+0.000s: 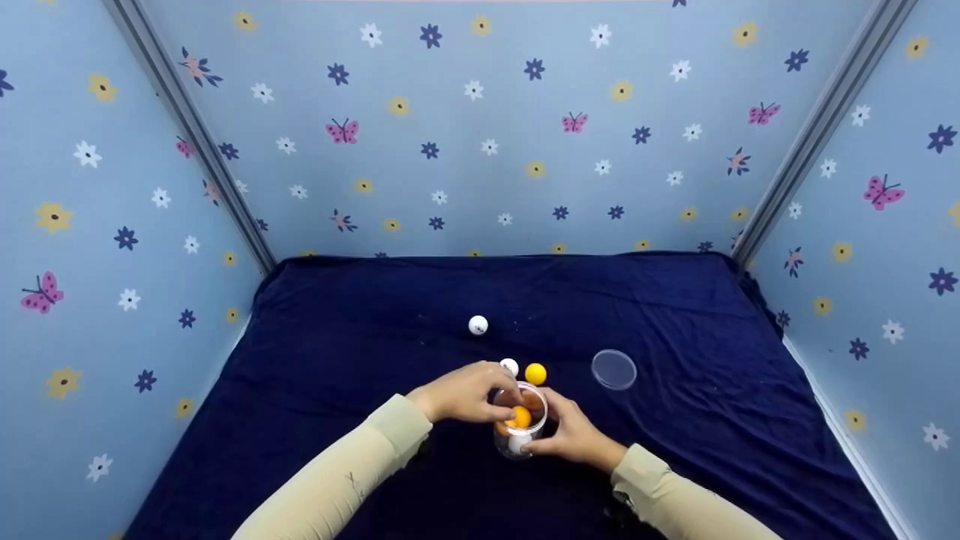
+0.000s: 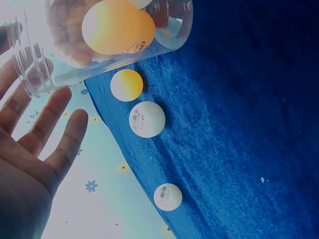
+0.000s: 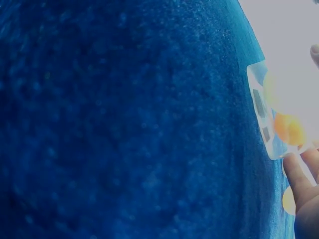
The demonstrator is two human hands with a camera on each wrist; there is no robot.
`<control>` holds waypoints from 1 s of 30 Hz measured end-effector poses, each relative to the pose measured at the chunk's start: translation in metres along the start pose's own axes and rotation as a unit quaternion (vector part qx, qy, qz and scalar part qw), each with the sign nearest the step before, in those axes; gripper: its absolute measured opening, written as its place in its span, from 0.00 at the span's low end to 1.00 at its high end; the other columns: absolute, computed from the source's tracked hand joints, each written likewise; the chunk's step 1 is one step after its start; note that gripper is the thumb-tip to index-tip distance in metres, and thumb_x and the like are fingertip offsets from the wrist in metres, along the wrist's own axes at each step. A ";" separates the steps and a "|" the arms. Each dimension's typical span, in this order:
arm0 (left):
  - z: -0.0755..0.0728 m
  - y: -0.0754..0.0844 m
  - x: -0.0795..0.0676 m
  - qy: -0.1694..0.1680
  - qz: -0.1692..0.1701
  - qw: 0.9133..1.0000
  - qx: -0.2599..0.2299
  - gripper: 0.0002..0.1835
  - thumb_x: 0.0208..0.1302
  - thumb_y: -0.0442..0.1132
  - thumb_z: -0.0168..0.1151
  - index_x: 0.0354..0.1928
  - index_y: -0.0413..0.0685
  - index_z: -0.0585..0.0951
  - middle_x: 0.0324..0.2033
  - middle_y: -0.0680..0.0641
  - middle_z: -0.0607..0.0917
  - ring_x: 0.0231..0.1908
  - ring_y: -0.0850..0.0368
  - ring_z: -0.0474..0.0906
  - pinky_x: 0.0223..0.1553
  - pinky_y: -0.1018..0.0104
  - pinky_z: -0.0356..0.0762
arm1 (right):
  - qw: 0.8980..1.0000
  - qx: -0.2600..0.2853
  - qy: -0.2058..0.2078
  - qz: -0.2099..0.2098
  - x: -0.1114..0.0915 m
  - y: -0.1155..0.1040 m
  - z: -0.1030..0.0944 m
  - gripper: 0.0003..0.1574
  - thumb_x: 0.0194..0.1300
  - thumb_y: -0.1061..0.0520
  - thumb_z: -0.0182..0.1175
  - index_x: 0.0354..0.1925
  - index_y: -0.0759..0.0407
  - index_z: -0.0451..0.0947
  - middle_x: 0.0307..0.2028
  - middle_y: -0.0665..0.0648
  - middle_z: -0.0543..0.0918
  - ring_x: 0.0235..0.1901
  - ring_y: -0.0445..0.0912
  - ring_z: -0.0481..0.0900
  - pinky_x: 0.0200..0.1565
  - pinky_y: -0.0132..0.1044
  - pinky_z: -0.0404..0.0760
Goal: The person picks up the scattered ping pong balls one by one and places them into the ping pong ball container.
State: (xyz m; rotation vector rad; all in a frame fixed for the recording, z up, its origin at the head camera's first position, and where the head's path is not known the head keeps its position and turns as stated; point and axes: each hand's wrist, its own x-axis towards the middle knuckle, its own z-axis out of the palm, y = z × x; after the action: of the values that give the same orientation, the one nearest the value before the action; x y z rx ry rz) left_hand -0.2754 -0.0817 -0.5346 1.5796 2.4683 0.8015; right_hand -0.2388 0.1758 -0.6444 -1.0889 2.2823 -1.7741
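Note:
My right hand (image 1: 574, 435) grips a clear plastic jar (image 1: 501, 448) by its side, with the open mouth upward. At its rim is my left hand (image 1: 466, 394), thumb and fingers over the mouth. In the left wrist view, several left fingers (image 2: 70, 139) are spread apart beside the threaded neck. Inside the jar lie orange ping-pong balls (image 2: 109, 27) and a white ping-pong ball (image 1: 517, 442). Just behind the jar, an orange ping-pong ball (image 1: 535, 373) and a white ping-pong ball (image 1: 509, 367) sit on the cloth. The left thumb and index tips are partly hidden.
Farther back on the dark blue cloth (image 1: 360, 322) is another white ping-pong ball (image 1: 478, 325). A clear round lid (image 1: 613, 370) lies flat to the right of the jar. Flower-patterned walls (image 1: 480, 150) enclose the back and both sides.

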 end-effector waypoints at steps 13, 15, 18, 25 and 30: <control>-0.002 -0.002 0.003 0.067 0.002 0.997 -0.031 0.12 0.67 0.39 0.76 0.49 0.44 0.91 0.46 0.49 0.92 0.48 0.50 0.88 0.56 0.58 0.85 | 1.000 0.012 0.002 0.013 0.000 -0.003 0.000 0.52 0.52 0.64 0.86 0.71 0.66 0.74 0.63 0.67 0.85 0.61 0.65 0.85 0.66 0.44 0.85; -0.003 -0.003 0.004 0.077 -0.005 0.996 -0.042 0.11 0.68 0.38 0.75 0.49 0.44 0.91 0.47 0.48 0.92 0.49 0.50 0.88 0.57 0.58 0.85 | 1.000 0.014 0.001 0.010 -0.001 -0.003 0.000 0.53 0.51 0.65 0.86 0.72 0.66 0.73 0.63 0.68 0.84 0.60 0.66 0.85 0.65 0.46 0.85; -0.005 -0.003 0.004 0.095 -0.013 0.994 -0.062 0.11 0.68 0.38 0.76 0.50 0.45 0.90 0.48 0.47 0.92 0.50 0.51 0.88 0.58 0.55 0.86 | 1.000 0.013 -0.001 0.012 0.000 -0.002 0.000 0.53 0.51 0.64 0.86 0.72 0.65 0.73 0.64 0.68 0.84 0.60 0.65 0.86 0.64 0.46 0.86; -0.009 -0.006 0.005 0.140 -0.019 0.987 -0.072 0.13 0.68 0.38 0.76 0.52 0.44 0.90 0.49 0.43 0.92 0.50 0.53 0.88 0.56 0.53 0.88 | 0.999 0.010 0.002 0.036 -0.001 -0.001 0.000 0.53 0.52 0.62 0.86 0.72 0.69 0.73 0.65 0.70 0.84 0.65 0.66 0.83 0.68 0.34 0.81; -0.011 -0.010 0.006 0.165 -0.036 0.981 -0.094 0.15 0.69 0.37 0.75 0.55 0.41 0.88 0.50 0.41 0.91 0.49 0.48 0.87 0.53 0.46 0.88 | 1.000 0.005 0.007 0.026 -0.002 0.000 0.000 0.52 0.52 0.62 0.86 0.71 0.69 0.74 0.64 0.71 0.84 0.64 0.65 0.84 0.68 0.33 0.81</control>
State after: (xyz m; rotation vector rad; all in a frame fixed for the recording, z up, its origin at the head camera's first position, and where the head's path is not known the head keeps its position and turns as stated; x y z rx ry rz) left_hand -0.2900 -0.0840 -0.5290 1.3792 2.5483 1.3355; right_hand -0.2376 0.1768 -0.6453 -1.0091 2.2845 -1.7768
